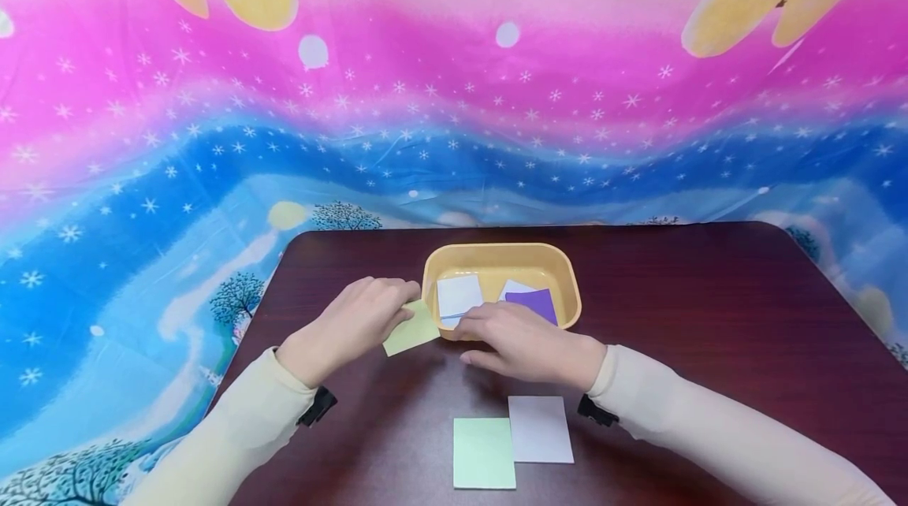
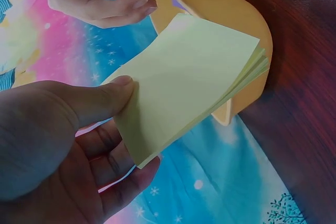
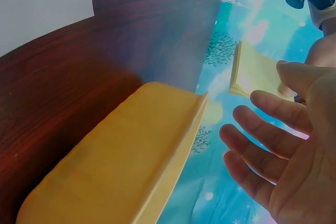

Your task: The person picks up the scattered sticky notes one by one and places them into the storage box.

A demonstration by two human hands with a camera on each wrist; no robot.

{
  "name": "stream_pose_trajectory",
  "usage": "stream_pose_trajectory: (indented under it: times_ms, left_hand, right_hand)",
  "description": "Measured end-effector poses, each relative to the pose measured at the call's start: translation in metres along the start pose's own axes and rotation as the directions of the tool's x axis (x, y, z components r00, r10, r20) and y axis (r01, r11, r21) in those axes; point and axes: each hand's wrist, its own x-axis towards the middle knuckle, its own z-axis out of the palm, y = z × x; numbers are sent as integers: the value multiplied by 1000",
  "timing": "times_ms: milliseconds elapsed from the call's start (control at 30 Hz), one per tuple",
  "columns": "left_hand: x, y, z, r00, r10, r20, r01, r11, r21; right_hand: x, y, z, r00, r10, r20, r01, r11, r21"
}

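Head view, on the body side of the right hand (image 1: 521,342): a pale green pad (image 1: 485,455) and a pale lilac pad (image 1: 541,429), flat on the bench (image 1: 695,309), side edges meeting or nearly so. Farther out, a strip of bench between those two and the hands. Off to the right of the right hand, a broad stretch of bench, out to a rounded corner. In the left hand (image 1: 349,326), pinched between thumb and fingers, a pale yellow pad (image 1: 411,331), lifted, with sheets slightly parted at the free end. Nothing in the right hand; fingers loosely bent and spread. Just beyond both hands, a yellow box (image 1: 500,256): near rim partly behind the right hand, left end beside the pale yellow pad, contact impossible to tell. Inside, past the right fingers, a white pad (image 1: 459,293) and a purple pad (image 1: 534,303), partly over another white piece (image 1: 512,286). Close beyond the box, the far bench edge, then a snowflake-patterned cloth (image 1: 454,112).
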Motion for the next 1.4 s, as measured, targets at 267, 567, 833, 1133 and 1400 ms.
stream_pose_trajectory:
  times_ms: [267, 567, 833, 1133, 1400]
  left_hand:
    - [4, 0, -2, 1000, -2, -15, 2, 1000, -12]
    - [10, 1, -3, 999, 12, -52, -13, 1000, -20]
    - [15, 0, -3, 998, 7, -67, -9, 999, -32]
    - [23, 1, -1, 996, 21, -82, -24, 999, -34]
    - [29, 1, 2, 994, 21, -107, -24, 999, -26]
  right_hand:
    - [-2, 5, -2, 999, 1, -33, -2, 1000, -15]
    - [-4, 9, -5, 999, 8, -46, -9, 1000, -21]
    - [-7, 12, -7, 998, 41, -37, -41, 999, -16]
    - [-11, 15, -11, 995, 87, -42, -87, 996, -10]
    - [-13, 19, -14, 993, 111, -52, -112, 994, -19]
